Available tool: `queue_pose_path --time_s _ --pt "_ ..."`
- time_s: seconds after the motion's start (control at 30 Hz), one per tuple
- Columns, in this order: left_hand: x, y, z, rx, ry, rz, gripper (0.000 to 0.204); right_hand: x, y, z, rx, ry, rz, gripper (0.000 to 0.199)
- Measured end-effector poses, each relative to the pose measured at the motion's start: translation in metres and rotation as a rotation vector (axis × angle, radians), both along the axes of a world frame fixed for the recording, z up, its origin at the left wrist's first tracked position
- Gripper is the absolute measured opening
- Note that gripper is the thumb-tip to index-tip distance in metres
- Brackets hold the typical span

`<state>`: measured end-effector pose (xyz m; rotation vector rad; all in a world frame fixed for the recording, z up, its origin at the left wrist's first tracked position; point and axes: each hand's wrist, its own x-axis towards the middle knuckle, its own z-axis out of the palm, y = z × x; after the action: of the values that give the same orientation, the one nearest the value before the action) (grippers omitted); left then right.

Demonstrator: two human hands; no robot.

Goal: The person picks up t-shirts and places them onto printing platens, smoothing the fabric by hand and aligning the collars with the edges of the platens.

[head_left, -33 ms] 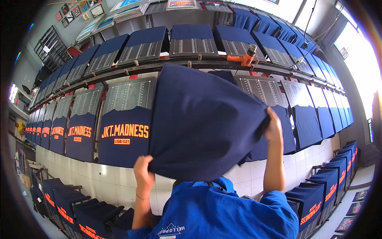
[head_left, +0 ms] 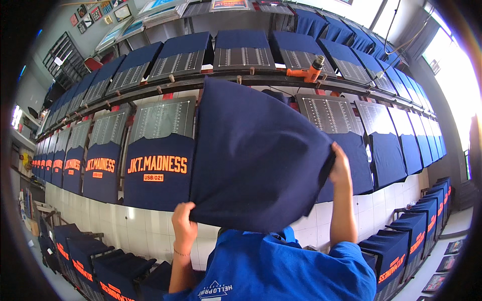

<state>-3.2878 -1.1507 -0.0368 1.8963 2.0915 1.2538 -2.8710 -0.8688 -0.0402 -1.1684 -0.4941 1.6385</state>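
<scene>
Nearest me, at 6 o'clock, bright blue cloth shirt (head_left: 281, 271) on the wearer's chest and shoulders. Left hand (head_left: 184, 223) at 7 o'clock, fingers curled shut, pinching the lower left hem of the plain dark navy cloth T-shirt (head_left: 256, 155). Right hand (head_left: 340, 165) at 3 o'clock of centre, fingers wrapped over that shirt's right edge, gripping the fabric; fingertips hidden behind the cloth. The shirt hangs stretched between both hands at frame centre, held up, its top reaching the long dark wooden rail (head_left: 201, 80) and covering one board of the row.

Just left of it, at 9 o'clock, a navy T-shirt with orange block lettering (head_left: 158, 173) on a slanted grey printing board (head_left: 163, 118); more printed ones run off to the far left. At 2 o'clock, plain navy shirts (head_left: 389, 150) on boards. Low at 8 and 4 o'clock, stacked racks of navy printed shirts (head_left: 100, 261).

Further up at 1 o'clock, an orange handheld heat gun (head_left: 309, 72) lies on the rail. Beyond, an upper row of boards (head_left: 243, 50).
</scene>
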Motion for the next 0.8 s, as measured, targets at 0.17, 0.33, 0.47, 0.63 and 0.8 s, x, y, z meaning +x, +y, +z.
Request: queue_pose_path --time_s 0.17,0.33,0.47,0.63,0.8 --pt "-0.006 -0.039 -0.065 -0.798 -0.108 -0.195 0.05 0.011 -0.045 -0.116 -0.301 -0.026 0.074 0.033" --pt "-0.012 0.05 -0.16 -0.5 -0.989 0.094 0.084 0.022 -0.051 -0.191 -0.129 -0.192 0.258 0.022" --pt "-0.026 0.049 -0.217 -0.575 -1.421 0.324 0.061 0.033 -0.066 -0.177 -0.061 -0.38 0.393 0.021" --pt "-0.006 -0.001 -0.207 -0.394 -1.139 0.428 0.03 0.065 -0.121 -0.156 -0.23 -0.6 0.531 0.019" --pt "-0.029 -0.04 -0.203 -0.523 -1.02 0.253 0.018 0.071 -0.14 -0.16 -0.111 -0.829 0.772 0.013"
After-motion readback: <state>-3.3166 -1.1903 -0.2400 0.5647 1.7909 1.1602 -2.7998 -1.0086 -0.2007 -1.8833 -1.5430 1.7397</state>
